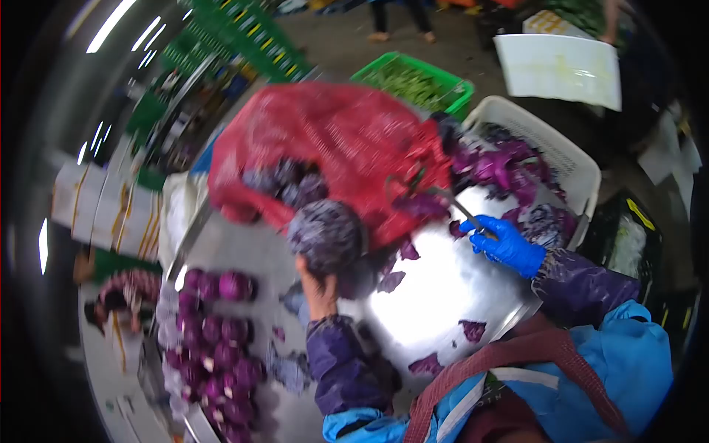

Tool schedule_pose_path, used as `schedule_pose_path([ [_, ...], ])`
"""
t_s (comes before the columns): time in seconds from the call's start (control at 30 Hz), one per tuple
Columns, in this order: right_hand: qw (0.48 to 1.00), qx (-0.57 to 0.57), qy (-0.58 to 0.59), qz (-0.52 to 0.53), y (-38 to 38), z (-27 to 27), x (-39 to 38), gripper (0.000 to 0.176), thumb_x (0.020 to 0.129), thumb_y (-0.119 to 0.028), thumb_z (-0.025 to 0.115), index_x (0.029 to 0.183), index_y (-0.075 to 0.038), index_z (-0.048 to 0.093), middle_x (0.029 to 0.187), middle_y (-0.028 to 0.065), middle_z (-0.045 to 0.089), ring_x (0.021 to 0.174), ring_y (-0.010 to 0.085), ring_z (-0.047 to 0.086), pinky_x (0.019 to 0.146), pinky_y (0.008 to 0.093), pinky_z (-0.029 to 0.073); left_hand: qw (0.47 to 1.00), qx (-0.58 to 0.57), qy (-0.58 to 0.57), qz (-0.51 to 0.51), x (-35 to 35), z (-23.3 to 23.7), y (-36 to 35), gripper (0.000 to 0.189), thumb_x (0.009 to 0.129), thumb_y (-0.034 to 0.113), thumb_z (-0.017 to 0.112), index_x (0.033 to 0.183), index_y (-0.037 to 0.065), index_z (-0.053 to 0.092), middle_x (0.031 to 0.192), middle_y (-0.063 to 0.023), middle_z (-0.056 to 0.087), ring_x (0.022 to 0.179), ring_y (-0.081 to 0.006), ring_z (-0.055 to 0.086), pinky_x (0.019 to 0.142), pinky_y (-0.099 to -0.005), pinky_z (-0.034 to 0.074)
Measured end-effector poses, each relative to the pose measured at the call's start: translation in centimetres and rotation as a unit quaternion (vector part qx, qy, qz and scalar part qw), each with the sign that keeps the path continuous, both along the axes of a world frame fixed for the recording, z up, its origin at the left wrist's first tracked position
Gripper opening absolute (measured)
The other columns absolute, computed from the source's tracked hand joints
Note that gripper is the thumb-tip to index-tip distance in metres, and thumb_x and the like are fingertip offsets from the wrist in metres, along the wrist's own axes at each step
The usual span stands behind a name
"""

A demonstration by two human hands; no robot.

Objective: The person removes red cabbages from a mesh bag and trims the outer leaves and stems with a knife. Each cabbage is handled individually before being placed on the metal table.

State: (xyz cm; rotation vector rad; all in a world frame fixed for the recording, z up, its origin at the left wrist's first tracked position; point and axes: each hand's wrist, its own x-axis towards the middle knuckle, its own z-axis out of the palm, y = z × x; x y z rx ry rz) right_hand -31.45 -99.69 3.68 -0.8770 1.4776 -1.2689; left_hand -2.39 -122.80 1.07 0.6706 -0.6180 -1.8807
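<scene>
My left hand (317,289), bare, is closed on the near side of a red cabbage (325,235) with greyish outer leaves. The cabbage is beside the mouth of a red mesh sack (325,122), where several more cabbages (295,181) show. In a blue glove, my right hand (506,247) grips a knife (464,210) whose slim, curved blade points up and left, towards the sack. Loose purple leaves (473,330) lie scattered on the shiny metal table (421,310).
Trimmed purple cabbages (221,347) sit in rows at the left. A white basket (587,173) heaped with purple leaves (509,166) stands at the right. Behind are a green crate (465,96) of green vegetables and stacked green crates (258,40). Another person (129,295) is far left.
</scene>
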Motion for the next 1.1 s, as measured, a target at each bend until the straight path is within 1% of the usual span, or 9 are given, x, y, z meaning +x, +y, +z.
schedule_pose_path([
  [0.3, 0.990, 0.035, -0.118, 0.066, -4.4, 1.9, 5.4, 0.050, 0.083, -0.034, 0.064, 0.123, -0.011, 0.046, 0.072, -0.0021, 0.052, 0.047, 0.0056, 0.043, 0.042, 0.0210, 0.037, 0.986, -0.127, -0.071, -0.079, -3.0, 2.2, 11.3, 0.105, 0.057, 0.040, 0.082, 0.138, 0.012, 0.020, 0.131, -0.0109, 0.034, 0.121, -0.0260, 0.037, 0.101, -0.0402, 0.033],
  [0.47, 0.986, 0.096, -0.072, 0.116, -1.3, -1.4, 5.9, 0.062, 0.078, -0.031, 0.069, 0.130, -0.012, 0.041, 0.077, -0.0007, 0.055, 0.050, 0.0053, 0.045, 0.041, 0.0196, 0.037, 0.844, -0.337, -0.379, -0.175, -1.3, 0.7, 11.8, 0.107, 0.055, 0.034, 0.081, 0.137, 0.003, 0.020, 0.130, -0.0163, 0.035, 0.121, -0.0263, 0.037, 0.103, -0.0358, 0.028],
  [0.57, 0.985, -0.148, 0.028, 0.087, 0.9, -5.8, 7.9, 0.054, 0.078, -0.027, 0.068, 0.124, -0.008, 0.046, 0.095, 0.0037, 0.061, 0.072, 0.0122, 0.055, 0.068, 0.0266, 0.048, 0.751, -0.349, -0.551, -0.099, -1.9, 0.6, 14.5, 0.098, 0.057, 0.023, 0.080, 0.132, -0.004, 0.023, 0.122, -0.0171, 0.041, 0.116, -0.0247, 0.041, 0.100, -0.0347, 0.032],
  [0.63, 0.987, -0.030, 0.076, 0.140, 1.0, -4.2, 6.3, 0.049, 0.079, -0.024, 0.066, 0.121, -0.006, 0.048, 0.098, 0.0043, 0.060, 0.085, 0.0139, 0.056, 0.082, 0.0308, 0.046, 0.787, -0.280, -0.543, -0.079, -1.0, -0.7, 15.2, 0.098, 0.057, 0.023, 0.080, 0.132, -0.004, 0.024, 0.121, -0.0182, 0.041, 0.115, -0.0247, 0.041, 0.099, -0.0349, 0.033],
  [0.67, 0.977, -0.049, 0.140, 0.150, 1.1, -2.6, 5.7, 0.043, 0.084, -0.011, 0.060, 0.124, -0.003, 0.046, 0.102, 0.0055, 0.057, 0.095, 0.0113, 0.053, 0.086, 0.0274, 0.043, 0.786, -0.278, -0.546, -0.081, -0.6, -1.1, 15.4, 0.098, 0.057, 0.023, 0.080, 0.132, -0.004, 0.024, 0.121, -0.0182, 0.041, 0.115, -0.0247, 0.041, 0.099, -0.0349, 0.033],
  [0.77, 0.867, -0.175, 0.424, 0.193, 0.2, -1.5, 4.6, 0.033, 0.086, -0.014, 0.055, 0.117, -0.006, 0.049, 0.096, 0.0144, 0.060, 0.080, 0.0239, 0.063, 0.070, 0.0340, 0.051, 0.816, -0.260, -0.508, -0.088, -0.5, -0.9, 15.2, 0.099, 0.055, 0.025, 0.080, 0.131, -0.006, 0.024, 0.121, -0.0201, 0.041, 0.115, -0.0263, 0.042, 0.098, -0.0350, 0.034],
  [0.83, 0.831, -0.154, 0.478, 0.237, -0.4, -0.3, 4.4, 0.030, 0.086, -0.016, 0.054, 0.114, -0.006, 0.050, 0.091, 0.0146, 0.060, 0.073, 0.0274, 0.063, 0.063, 0.0372, 0.051, 0.749, -0.317, -0.573, -0.105, -1.5, 0.4, 15.5, 0.104, 0.054, 0.031, 0.081, 0.130, -0.009, 0.022, 0.126, -0.0259, 0.034, 0.119, -0.0332, 0.037, 0.100, -0.0380, 0.032],
  [1.0, 0.742, -0.114, 0.579, 0.318, -2.2, -1.1, 3.6, 0.024, 0.085, -0.017, 0.051, 0.107, -0.009, 0.050, 0.076, 0.0129, 0.057, 0.058, 0.0311, 0.060, 0.048, 0.0424, 0.047, 0.716, -0.344, -0.595, -0.118, -2.9, 1.1, 15.3, 0.099, 0.053, 0.030, 0.080, 0.125, -0.010, 0.026, 0.120, -0.0257, 0.036, 0.114, -0.0356, 0.040, 0.099, -0.0401, 0.034],
  [1.1, 0.697, -0.055, 0.619, 0.358, -3.0, -1.6, 3.2, 0.040, 0.085, -0.017, 0.046, 0.125, -0.016, 0.045, 0.074, 0.0094, 0.060, 0.058, 0.0274, 0.060, 0.051, 0.0393, 0.049, 0.701, -0.374, -0.599, -0.104, -3.5, 1.5, 15.1, 0.095, 0.053, 0.029, 0.080, 0.124, -0.009, 0.030, 0.115, -0.0236, 0.042, 0.111, -0.0331, 0.044, 0.097, -0.0381, 0.036],
])
